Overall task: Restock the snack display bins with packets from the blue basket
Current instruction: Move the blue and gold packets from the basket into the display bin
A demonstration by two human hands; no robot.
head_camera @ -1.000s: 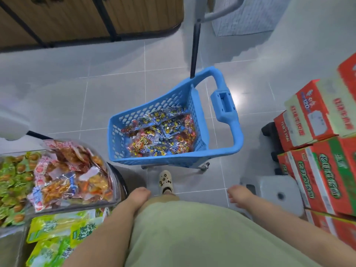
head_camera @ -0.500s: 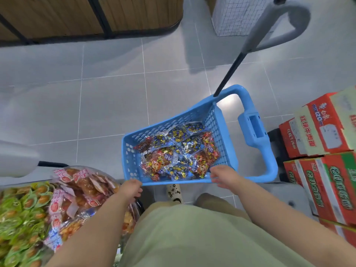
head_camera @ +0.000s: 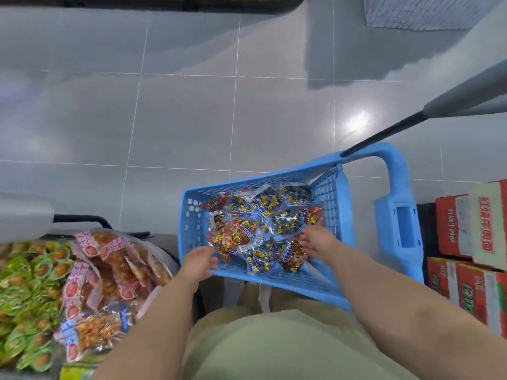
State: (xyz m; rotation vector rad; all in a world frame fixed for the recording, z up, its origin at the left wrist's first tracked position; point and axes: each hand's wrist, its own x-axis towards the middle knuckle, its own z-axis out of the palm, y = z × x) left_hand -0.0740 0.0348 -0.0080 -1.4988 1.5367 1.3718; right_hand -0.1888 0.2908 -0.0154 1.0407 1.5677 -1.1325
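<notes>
Your right hand [head_camera: 315,241] reaches into the blue basket [head_camera: 274,281], fingers spread and loose on the packets [head_camera: 263,229], gripping none. Your left hand [head_camera: 201,260] hangs at the basket's near left rim, fingers relaxed, holding nothing. Left of the basket stand the display bins [head_camera: 163,252]. Right of it, red cartons [head_camera: 466,229] carry print too blurred to read. Under the basket lie glossy grey floor tiles [head_camera: 178,119].

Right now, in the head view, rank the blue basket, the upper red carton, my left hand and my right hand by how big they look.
1. blue basket, clearly largest.
2. upper red carton, partly cut off by the frame edge.
3. left hand and right hand: about alike, so I won't rank them.
</notes>
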